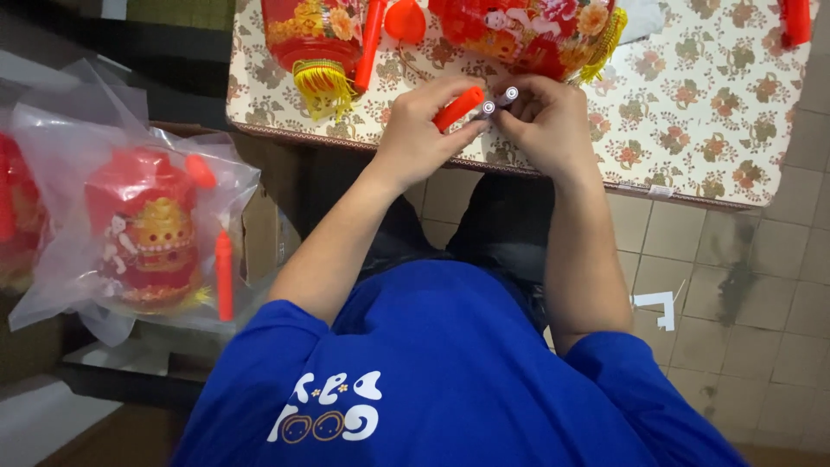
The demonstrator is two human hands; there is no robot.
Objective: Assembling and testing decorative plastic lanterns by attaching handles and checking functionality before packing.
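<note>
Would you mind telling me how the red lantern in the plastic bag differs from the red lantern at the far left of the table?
The bagged lantern is sealed in clear plastic; the table lantern is bare. The bagged lantern sits beside the table at the person's left, in full view; the table lantern rests on the floral tablecloth, cut off by the frame's top edge. The table lantern shows a yellow tassel fringe; the bagged one's is barely visible. Both are red with gold decoration and accompanied by a red stick.

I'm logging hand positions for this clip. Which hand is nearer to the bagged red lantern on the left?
Left. The left hand holds a red tube over the table edge, on the bagged lantern's side. The right hand holds small batteries farther away.
</note>
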